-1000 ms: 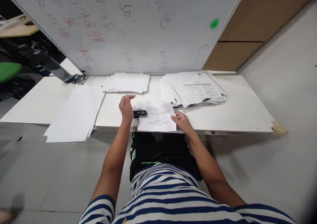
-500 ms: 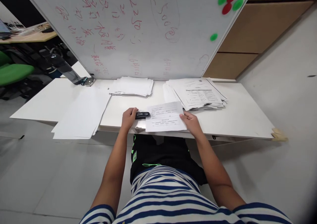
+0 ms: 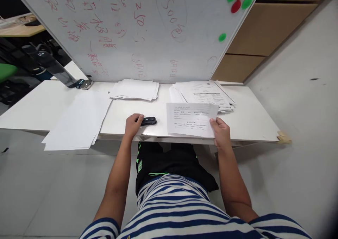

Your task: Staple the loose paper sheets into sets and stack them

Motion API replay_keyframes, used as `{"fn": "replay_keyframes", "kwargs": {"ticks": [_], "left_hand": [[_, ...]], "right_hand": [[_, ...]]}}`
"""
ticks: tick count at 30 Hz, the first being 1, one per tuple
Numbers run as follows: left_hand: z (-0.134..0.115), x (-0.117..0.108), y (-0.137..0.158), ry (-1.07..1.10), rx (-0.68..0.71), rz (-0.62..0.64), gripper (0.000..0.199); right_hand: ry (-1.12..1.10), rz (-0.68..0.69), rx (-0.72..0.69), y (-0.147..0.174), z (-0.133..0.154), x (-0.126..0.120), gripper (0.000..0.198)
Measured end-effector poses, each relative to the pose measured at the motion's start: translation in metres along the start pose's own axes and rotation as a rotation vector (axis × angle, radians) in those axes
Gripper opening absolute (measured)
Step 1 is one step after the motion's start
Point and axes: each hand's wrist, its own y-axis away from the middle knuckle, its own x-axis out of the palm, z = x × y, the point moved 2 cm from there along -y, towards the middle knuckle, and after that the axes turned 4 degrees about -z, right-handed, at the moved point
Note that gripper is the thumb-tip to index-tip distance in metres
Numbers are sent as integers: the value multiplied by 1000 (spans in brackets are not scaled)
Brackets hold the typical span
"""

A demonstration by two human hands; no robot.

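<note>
My left hand (image 3: 133,124) is closed round the rear end of a black stapler (image 3: 149,121), which rests on the white desk near its front edge. To the right, my right hand (image 3: 221,130) pinches the right edge of a printed paper sheet (image 3: 191,121). The sheet is held above the desk's front edge, apart from the stapler, and it covers the lower part of a stack of printed papers (image 3: 206,91). Another stack of white papers (image 3: 135,90) lies behind the stapler.
Blank sheets (image 3: 79,122) lie at the left and hang over the front edge of the desk (image 3: 253,122). A vacuum-like device (image 3: 56,69) leans at the desk's back left. A whiteboard (image 3: 153,55) with red writing and magnets stands behind. Brown boxes (image 3: 280,31) are at the back right.
The printed sheet has moved right, away from the stapler, with my right hand. My left hand stays on the stapler. The camera view has shifted slightly to the right.
</note>
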Motion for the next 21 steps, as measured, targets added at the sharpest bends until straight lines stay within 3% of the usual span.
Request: {"fn": "replay_keyframes", "kwargs": {"ticks": [5, 8, 11, 14, 17, 21], "left_hand": [[-8, 2, 0, -158, 166, 122, 35], [-11, 5, 0, -226, 198, 171, 38], [-9, 8, 0, -234, 193, 163, 37], [-6, 10, 0, -237, 195, 139, 36], [-4, 11, -1, -230, 219, 116, 38], [-4, 10, -2, -263, 236, 91, 41]], "right_hand": [[108, -19, -69, -9, -3, 11, 45], [98, 35, -91, -16, 1, 35, 46], [120, 68, -205, -20, 25, 69, 44], [157, 129, -340, -27, 59, 117, 43], [132, 223, -428, -48, 79, 180, 45], [122, 320, -392, -94, 60, 272, 44]]}}
